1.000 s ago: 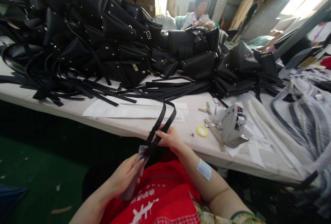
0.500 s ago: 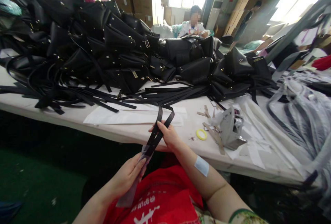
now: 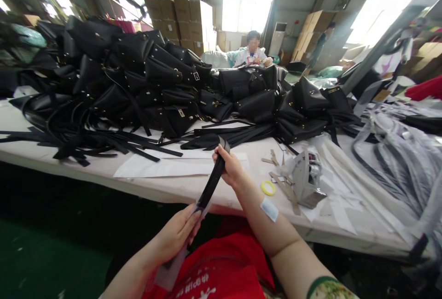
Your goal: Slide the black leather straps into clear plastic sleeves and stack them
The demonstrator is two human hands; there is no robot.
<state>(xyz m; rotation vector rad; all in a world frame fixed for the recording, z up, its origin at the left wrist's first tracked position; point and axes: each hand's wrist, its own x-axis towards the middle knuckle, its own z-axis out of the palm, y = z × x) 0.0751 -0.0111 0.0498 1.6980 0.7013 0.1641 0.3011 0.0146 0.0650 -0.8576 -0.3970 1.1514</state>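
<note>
A folded black strap [image 3: 212, 182] slants between my hands in front of the table edge. My right hand [image 3: 228, 165] is closed around its upper part, and the strap's looped end sticks out above the fingers. Lower down, my left hand [image 3: 182, 231] is closed on a translucent plastic sleeve [image 3: 168, 272] that surrounds the lower part of the strap. The sleeve's other end hangs over my red apron [image 3: 221, 262]. Fingers hide part of the sleeve's mouth.
Black handbags [image 3: 255, 105] are heaped along the table [image 3: 241, 197], with loose black straps [image 3: 228, 135] before them. To the right stand a tape dispenser [image 3: 305, 181], a yellow ring [image 3: 268, 188] and sleeved straps [image 3: 386, 151]. A person [image 3: 253, 52] sits beyond the heap.
The strap's two halves, apart before, now lie together. My right hand has moved slightly up, and more strap is inside the sleeve. The head view has tilted upward.
</note>
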